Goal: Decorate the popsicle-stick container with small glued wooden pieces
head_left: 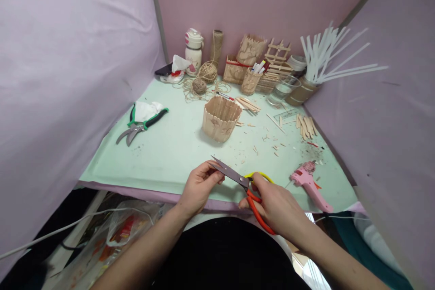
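Note:
My right hand (275,201) grips a pair of scissors (234,175) by their handles, one red and one yellow. The dark blades point left and stand slightly apart at the tips. My left hand (201,186) pinches its thumb and fingers together right by the blade tips; whatever lies between them is too small or hidden to make out. Just beyond both hands, a basket made of wooden craft sticks (219,129) stands upright on the table.
Pruning shears (134,131) lie at left. A pink glue gun (311,186) rests at the right edge, near loose craft sticks (306,127). Along the back stand a bottle (193,56), twine balls (199,85), a glass of water (280,93) and white glue sticks (319,54) in a container.

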`<state>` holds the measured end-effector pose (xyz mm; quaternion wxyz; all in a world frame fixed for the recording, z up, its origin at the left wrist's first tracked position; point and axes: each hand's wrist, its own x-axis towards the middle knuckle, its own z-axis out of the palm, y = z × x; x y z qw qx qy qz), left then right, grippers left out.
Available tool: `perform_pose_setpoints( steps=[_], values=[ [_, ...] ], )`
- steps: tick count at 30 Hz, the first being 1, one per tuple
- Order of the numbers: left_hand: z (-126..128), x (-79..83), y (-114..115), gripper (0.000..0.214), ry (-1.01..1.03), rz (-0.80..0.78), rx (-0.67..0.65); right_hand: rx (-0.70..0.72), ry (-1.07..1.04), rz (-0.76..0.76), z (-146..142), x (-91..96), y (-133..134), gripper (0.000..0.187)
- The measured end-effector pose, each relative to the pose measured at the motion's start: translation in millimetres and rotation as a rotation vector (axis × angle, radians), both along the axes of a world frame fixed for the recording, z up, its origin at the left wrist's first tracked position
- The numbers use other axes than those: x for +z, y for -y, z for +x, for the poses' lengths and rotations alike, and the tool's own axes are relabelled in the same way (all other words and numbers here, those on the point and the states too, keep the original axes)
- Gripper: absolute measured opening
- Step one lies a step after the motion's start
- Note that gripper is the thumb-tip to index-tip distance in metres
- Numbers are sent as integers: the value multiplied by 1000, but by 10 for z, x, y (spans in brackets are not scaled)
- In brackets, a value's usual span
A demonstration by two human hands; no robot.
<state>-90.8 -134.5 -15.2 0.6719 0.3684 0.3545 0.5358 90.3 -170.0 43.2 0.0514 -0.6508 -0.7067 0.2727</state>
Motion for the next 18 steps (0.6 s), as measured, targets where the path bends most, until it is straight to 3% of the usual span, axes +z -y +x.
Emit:
perform_pose_setpoints(
  steps=[5,10,18],
  values=[
    [6,71,-5,18,-28,-144,-16,-77,-245,-24,108,-73,-61,30],
    [14,101,-12,22,44,-279,-82,-153,-468,64,75,-75,-130,22],
    [62,136,-1,19,67,-315,-204,-76,-715,126,-148,-78,-175,24]
  ],
)
